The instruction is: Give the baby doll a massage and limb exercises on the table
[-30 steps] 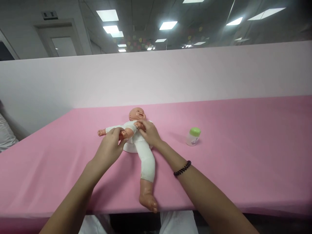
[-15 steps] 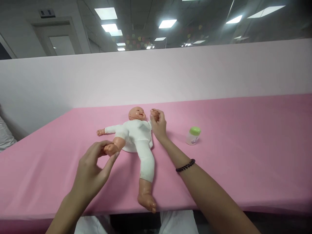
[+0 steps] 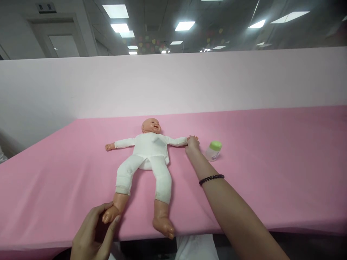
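Observation:
A baby doll [image 3: 151,146] with a white cloth body lies on its back on the pink-covered table, head at the far side, feet towards me. My left hand [image 3: 93,231] grips the doll's foot [image 3: 113,211] at the near left, thumb on one side and fingers on the other. Out to the right, my right hand [image 3: 193,143] is closed on the doll's small hand, at the end of its outstretched arm [image 3: 177,142]. The doll's other arm [image 3: 124,143] lies stretched to the left, and its other foot [image 3: 163,222] rests near the table's front edge.
Just right of my right hand stands a small clear bottle [image 3: 213,154] with a green lid. The pink cloth [image 3: 271,162] covers the table up to a white wall panel [image 3: 173,83] at the back, with glass above it.
My left hand has drawn the doll's bent leg down and out straight towards me. My right hand has brought the doll's arm from beside its head out to the right.

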